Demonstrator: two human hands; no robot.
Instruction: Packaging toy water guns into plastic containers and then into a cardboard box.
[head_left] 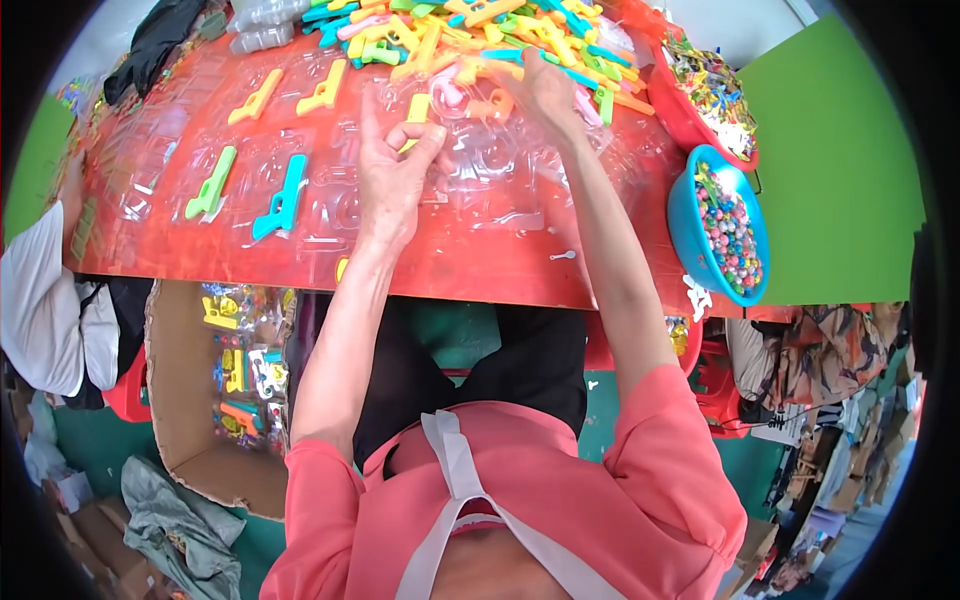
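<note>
The yellow toy gun [418,107] lies right at the left hand [392,180], its long axis running roughly away from the person; that hand is the nearer one. Its thumb and forefinger curl across the gun's near part, though whether they grip it or only press on it, I cannot tell. The right hand [550,98] reaches farther out and to the right, by the near side of the heaped toy guns [545,32]; it is blurred, so I cannot tell whether its fingers are grasping anything.

Clear plastic trays [500,197] are spread over the red bench [500,272]; to the left, a green gun [211,183] and a blue gun [280,198] lie in theirs. At the right edge, a red basin [662,97] holds small mixed pieces (too jumbled to sort by eye), and a blue bowl [689,222] holds colourful beads. Below the bench, a cardboard box [185,385] contains bagged toys [238,372].
</note>
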